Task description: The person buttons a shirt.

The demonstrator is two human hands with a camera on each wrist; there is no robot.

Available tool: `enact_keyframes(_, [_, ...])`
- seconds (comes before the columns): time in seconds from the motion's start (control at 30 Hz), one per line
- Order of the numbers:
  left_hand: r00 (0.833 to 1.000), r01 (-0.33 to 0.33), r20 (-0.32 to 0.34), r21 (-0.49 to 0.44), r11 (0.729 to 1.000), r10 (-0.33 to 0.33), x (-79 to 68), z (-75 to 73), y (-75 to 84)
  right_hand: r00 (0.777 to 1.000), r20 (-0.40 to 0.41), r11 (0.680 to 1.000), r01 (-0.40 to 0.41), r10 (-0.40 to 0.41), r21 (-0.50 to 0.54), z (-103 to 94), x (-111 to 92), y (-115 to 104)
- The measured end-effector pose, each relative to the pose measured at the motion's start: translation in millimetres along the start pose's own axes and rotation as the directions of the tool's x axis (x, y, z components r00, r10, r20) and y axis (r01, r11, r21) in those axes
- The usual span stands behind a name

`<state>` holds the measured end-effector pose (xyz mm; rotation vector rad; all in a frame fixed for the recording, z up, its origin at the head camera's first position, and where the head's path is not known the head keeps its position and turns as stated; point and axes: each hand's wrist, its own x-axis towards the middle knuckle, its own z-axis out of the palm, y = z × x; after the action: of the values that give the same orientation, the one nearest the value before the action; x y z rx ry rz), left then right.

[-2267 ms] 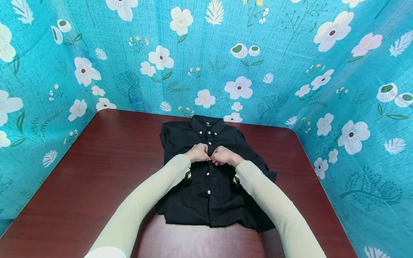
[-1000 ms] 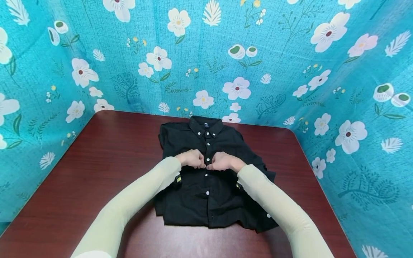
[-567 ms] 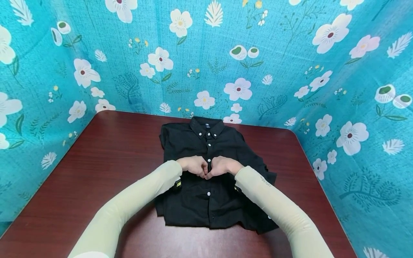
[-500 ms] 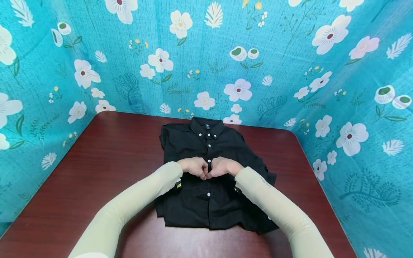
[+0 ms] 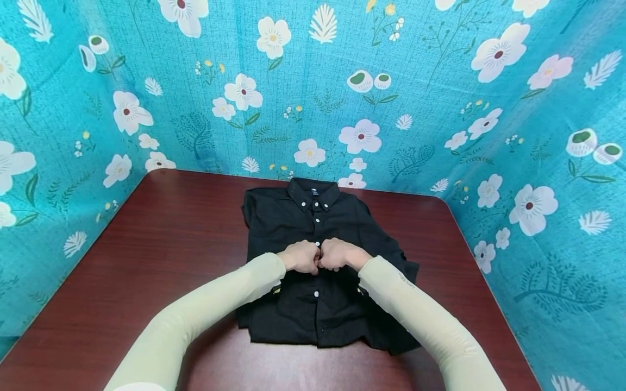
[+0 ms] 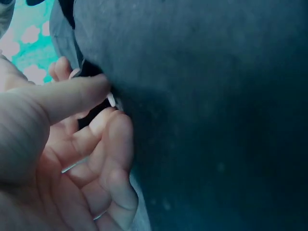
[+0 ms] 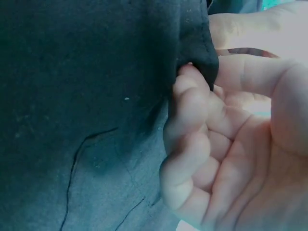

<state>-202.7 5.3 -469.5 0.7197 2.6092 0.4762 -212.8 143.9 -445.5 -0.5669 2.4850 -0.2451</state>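
Both hands (image 5: 300, 257) (image 5: 338, 254) moved lower — pinching the black shirt (image 5: 337, 298) at a button (image 6: 111, 99).

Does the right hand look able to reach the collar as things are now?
Probably yes: the collar lies uncovered, and only the shirt lies between. The right hand pinches its front, though, and would likely have to let go first.
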Motion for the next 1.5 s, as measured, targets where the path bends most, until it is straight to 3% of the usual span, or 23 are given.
enact_keyframes(0.2, [1.000,-0.011,-0.013,0.004,1.000,0.011,1.4,2.0,4.3,1.000,0.005,0.998,0.018,-0.019,0.060,2.8,-1.5,5.3])
enact_keyframes(0.4, [0.999,-0.019,-0.028,-0.049,0.999,0.018,-1.9,5.0,3.6,1.000,0.017,0.995,0.015,-0.017,0.098,5.5,-3.2,6.0])
enact_keyframes(0.6, [0.994,-0.060,-0.097,-0.055,0.997,0.055,-5.1,9.8,0.6,1.000,-0.029,0.986,-0.005,0.010,0.164,13.6,-4.9,5.3])
enact_keyframes(0.77, [0.988,-0.053,-0.146,-0.049,0.997,0.045,-8.8,9.5,1.5,0.995,-0.095,0.977,-0.011,0.032,0.212,20.3,-7.3,4.4])
enact_keyframes(0.9, [0.986,-0.053,-0.158,-0.047,0.998,0.045,-11.4,8.1,2.8,0.992,-0.119,0.958,-0.009,0.045,0.287,22.5,-10.1,3.8])
enact_keyframes(1.13, [0.994,-0.008,-0.105,-0.071,0.997,0.000,-11.3,11.4,0.9,0.988,-0.133,0.919,-0.015,0.073,0.394,29.1,-11.1,5.8])
enact_keyframes(1.5, [0.991,-0.018,-0.133,-0.154,0.988,-0.003,-11.7,13.5,-4.4,0.983,-0.145,0.855,-0.021,0.112,0.519,34.0,-11.4,8.9])
